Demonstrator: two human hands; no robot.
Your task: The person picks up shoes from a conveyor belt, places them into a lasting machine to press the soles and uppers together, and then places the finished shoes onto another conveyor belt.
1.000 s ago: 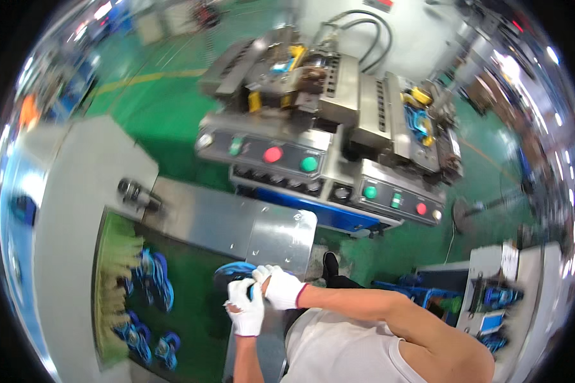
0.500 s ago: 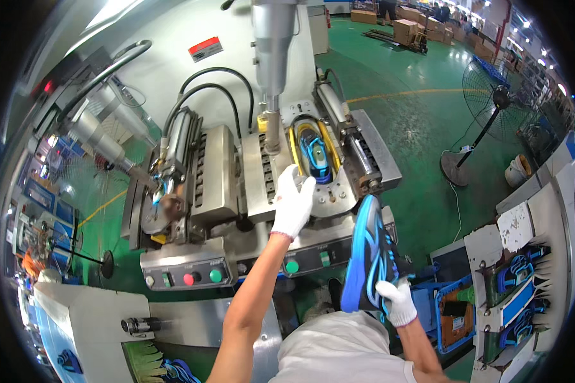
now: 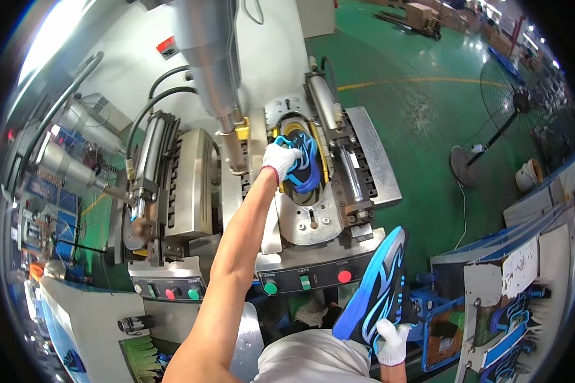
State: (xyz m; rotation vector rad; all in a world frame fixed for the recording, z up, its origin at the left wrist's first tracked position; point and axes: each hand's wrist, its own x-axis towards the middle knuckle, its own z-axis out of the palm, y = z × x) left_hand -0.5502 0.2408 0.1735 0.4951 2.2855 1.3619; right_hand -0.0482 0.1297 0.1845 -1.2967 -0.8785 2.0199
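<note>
Up at the press's mould plate [image 3: 313, 220], left hand [image 3: 279, 159] clasped round a blue shoe upper [image 3: 305, 167] — right hand [image 3: 391, 341] down low, gripping a black-and-blue upper [image 3: 377, 293].

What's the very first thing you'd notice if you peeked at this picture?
A long bare arm reaches up the middle, its white-gloved left hand gripping a blue piece inside the grey machine. Low on the right, the gloved right hand holds up a shiny black-and-blue shoe part. Round red and green buttons sit along the machine's front panel.
</note>
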